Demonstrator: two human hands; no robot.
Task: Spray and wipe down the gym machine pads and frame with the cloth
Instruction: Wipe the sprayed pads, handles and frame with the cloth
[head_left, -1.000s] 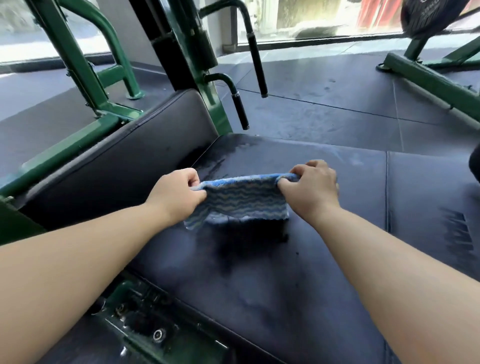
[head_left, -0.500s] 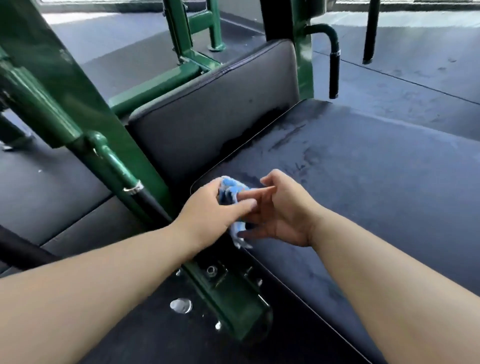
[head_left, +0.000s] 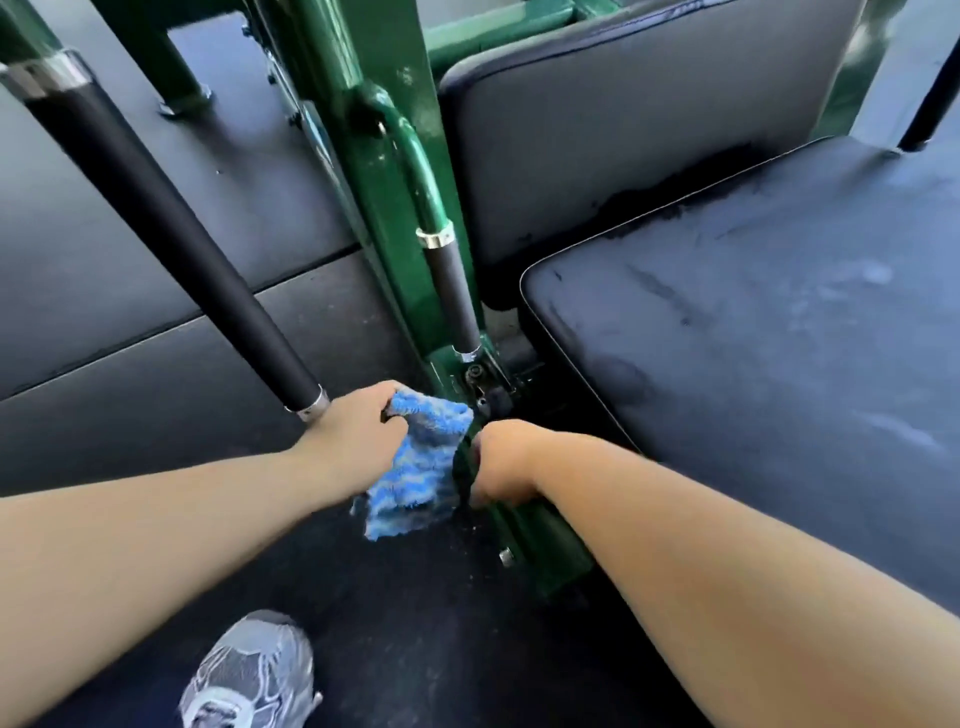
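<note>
- The left hand (head_left: 358, 431) pinches the top corner of a fluffy blue-and-white striped cloth (head_left: 415, 462), with the thumb and fingers closed on the fabric.
- The cloth hangs down from that grip, between the two hands, just beside the low green metal frame rail (head_left: 540, 540) and above the dark rubber floor (head_left: 415, 623).
- The right hand (head_left: 501, 460) sits close to the cloth's right edge, over the rail, with its fingers curled downward and hidden. I cannot tell whether it grips the rail, the cloth, or nothing.
- The green painted upright post (head_left: 384, 171) rises behind the hands, carrying a short black foam grip (head_left: 452, 296) with silver collars.
- A long black foam-covered bar (head_left: 156, 208) slants down from upper left and ends just beside the left wrist.
- To the right lies the wide dark padded seat (head_left: 753, 338), streaked with damp marks, meeting the dark upright back pad (head_left: 623, 130) behind it.
- A grey mesh sneaker (head_left: 254, 675) stands on the floor below the left forearm.
</note>
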